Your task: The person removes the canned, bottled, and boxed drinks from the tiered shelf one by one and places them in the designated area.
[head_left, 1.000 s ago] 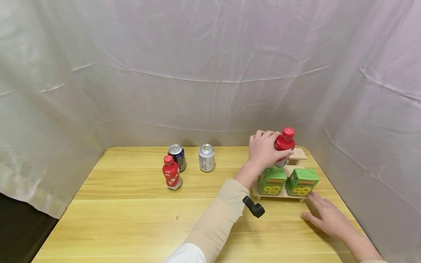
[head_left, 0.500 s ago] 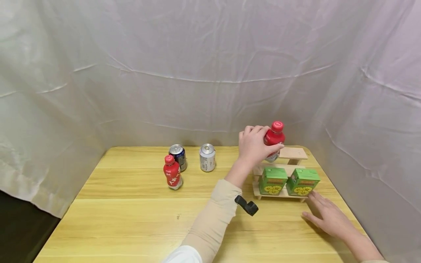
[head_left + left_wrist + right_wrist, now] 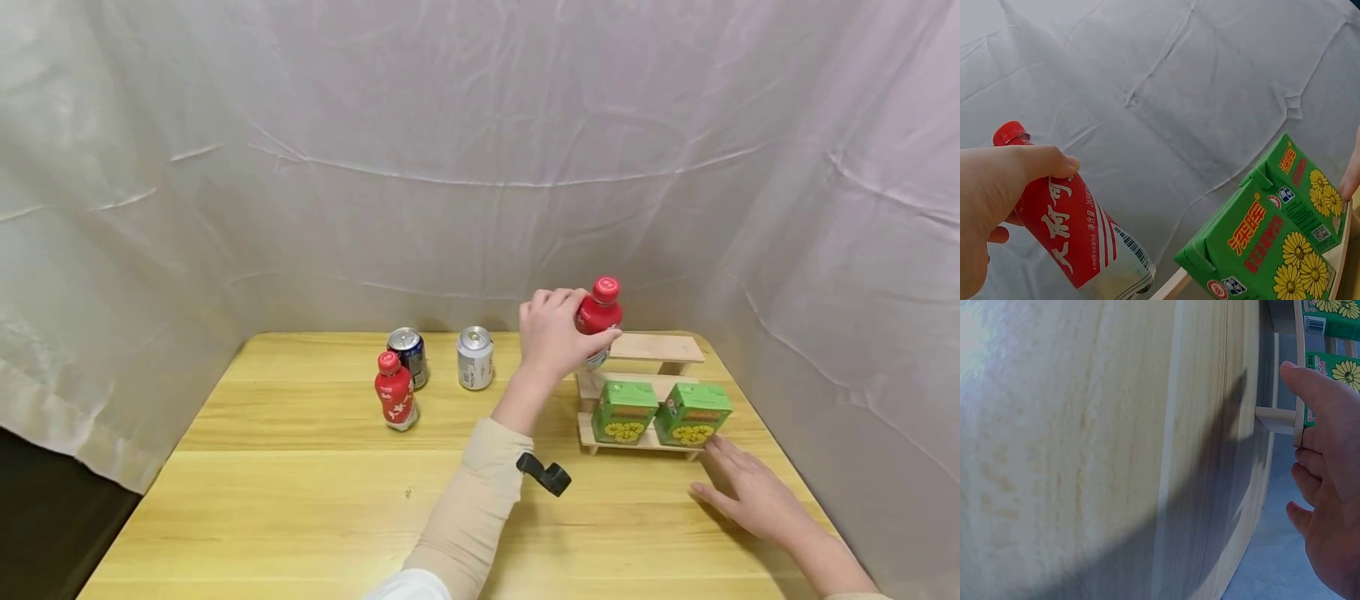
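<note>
My left hand [image 3: 551, 337] grips a red plastic bottle [image 3: 1063, 228] with a red cap, its thumb across the label. In the head view the bottle [image 3: 600, 315] is raised over the left end of a small tiered wooden shelf [image 3: 652, 346]. Two green drink cartons [image 3: 624, 412] with yellow flowers stand on the shelf's lowest step. Beside the shelf's front right corner lies my right hand [image 3: 753, 496], fingers extended and fingertips right at the edge near the right carton [image 3: 692, 414]. The right wrist view has that hand [image 3: 1335, 469] at the shelf's end.
Left of the shelf, another red bottle [image 3: 395, 392] stands on the wooden table [image 3: 300, 508]. A dark blue can [image 3: 411, 358] is just behind it, and a silver-white can [image 3: 475, 360] stands to its right. Pale curtains [image 3: 480, 167] enclose the table's back and sides.
My left hand has moved left with the red bottle, from over the shelf's middle to its left end, uncovering more of the top step. The right hand has stayed put.
</note>
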Demonstrator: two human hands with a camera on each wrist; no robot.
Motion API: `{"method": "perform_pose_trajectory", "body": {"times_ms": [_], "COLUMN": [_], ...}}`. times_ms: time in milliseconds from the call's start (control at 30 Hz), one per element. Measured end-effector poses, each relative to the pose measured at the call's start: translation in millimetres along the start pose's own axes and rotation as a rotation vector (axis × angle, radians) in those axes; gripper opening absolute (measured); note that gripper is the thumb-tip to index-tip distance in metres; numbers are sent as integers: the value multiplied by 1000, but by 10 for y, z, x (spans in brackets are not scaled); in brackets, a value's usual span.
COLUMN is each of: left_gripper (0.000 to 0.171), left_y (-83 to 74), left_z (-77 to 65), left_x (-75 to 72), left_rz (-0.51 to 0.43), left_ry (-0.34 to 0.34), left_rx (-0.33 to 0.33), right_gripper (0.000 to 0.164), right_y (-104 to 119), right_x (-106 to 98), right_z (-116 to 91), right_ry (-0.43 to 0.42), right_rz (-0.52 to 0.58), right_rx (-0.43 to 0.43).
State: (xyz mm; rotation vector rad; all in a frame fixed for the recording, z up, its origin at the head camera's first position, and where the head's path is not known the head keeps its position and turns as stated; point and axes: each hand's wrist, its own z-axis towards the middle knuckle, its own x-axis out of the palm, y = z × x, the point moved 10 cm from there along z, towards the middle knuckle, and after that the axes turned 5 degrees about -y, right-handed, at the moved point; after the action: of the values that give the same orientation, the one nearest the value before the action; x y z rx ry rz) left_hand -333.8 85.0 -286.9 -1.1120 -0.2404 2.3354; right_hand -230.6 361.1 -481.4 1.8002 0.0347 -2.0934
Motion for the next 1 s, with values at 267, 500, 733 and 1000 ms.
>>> {"method": "perform_pose_trajectory", "body": {"times_ms": [267,500,733,1000], "left_gripper": [56,53,58,57], "left_y": [177,292,440,600], "left_z": [-114,-220,-310,-433], "left_x": [-96,-168,-208,-301], "left_rz": [-8,-13,-34,-58], "left_ry": [-46,-69,-50,-76], "left_rx": [-38,-70,-131,-173], "right_gripper": [76,76,77,77], "right_y": [15,13,6,0], "right_x": [-8,-10,9,4], "right_z": [-20,-14,-4,4], "right_ry": [-28,-24,-5,-5], "right_rz": [-17,-15,-8,-10], "right_rx": [-21,-17,-6,-2]}}
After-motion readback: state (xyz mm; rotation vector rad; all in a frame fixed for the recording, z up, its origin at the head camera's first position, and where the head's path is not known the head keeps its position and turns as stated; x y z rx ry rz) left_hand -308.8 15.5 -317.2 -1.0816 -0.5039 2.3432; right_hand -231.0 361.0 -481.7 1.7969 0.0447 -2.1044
